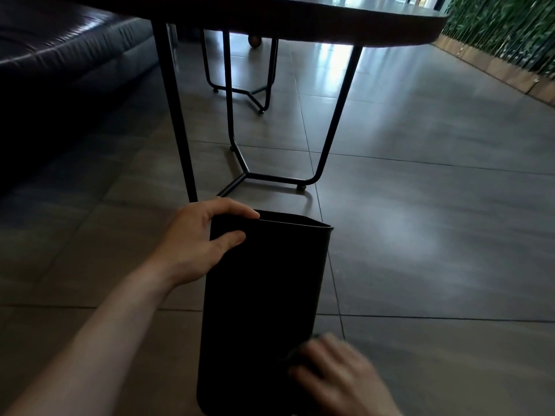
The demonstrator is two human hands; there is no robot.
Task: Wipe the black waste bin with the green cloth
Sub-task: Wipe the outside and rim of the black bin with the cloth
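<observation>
Bin (pixel 261 310) rim in left grip (pixel 195 244); cloth unclear.

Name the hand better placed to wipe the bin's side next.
Right. The right hand is low against the black waste bin, apparently pressing a dark cloth; the left hand grips the rim, steadying it.

Left hand (pixel 195 238) grips black bin (pixel 261 295) rim

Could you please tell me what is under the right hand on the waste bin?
A dark cloth edge shows between the right hand and the bin; the rest is covered and blurred.
</observation>
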